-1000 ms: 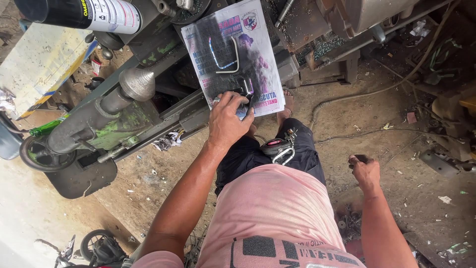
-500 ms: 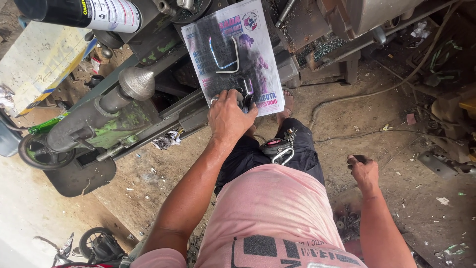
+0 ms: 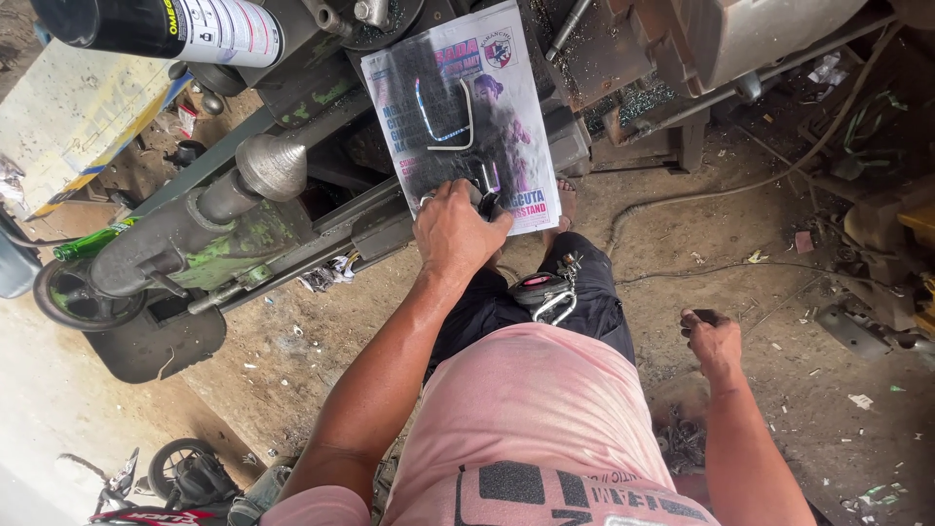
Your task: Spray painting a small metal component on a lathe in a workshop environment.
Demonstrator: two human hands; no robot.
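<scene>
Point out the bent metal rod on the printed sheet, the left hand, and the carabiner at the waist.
bent metal rod (image 3: 458, 125), head view, right bend.
left hand (image 3: 454, 232), head view, back of hand.
carabiner (image 3: 553, 306), head view, silver loop.

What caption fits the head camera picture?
Left hand grips a dark part on a newspaper spread over a lathe.

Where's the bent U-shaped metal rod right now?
In the head view, the bent U-shaped metal rod lies on the printed newspaper sheet spread over the machine, top centre, just above the left hand.

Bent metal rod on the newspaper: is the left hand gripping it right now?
No. The left hand rests at the newspaper's lower edge, while the bent metal rod lies untouched higher up the sheet.
</scene>
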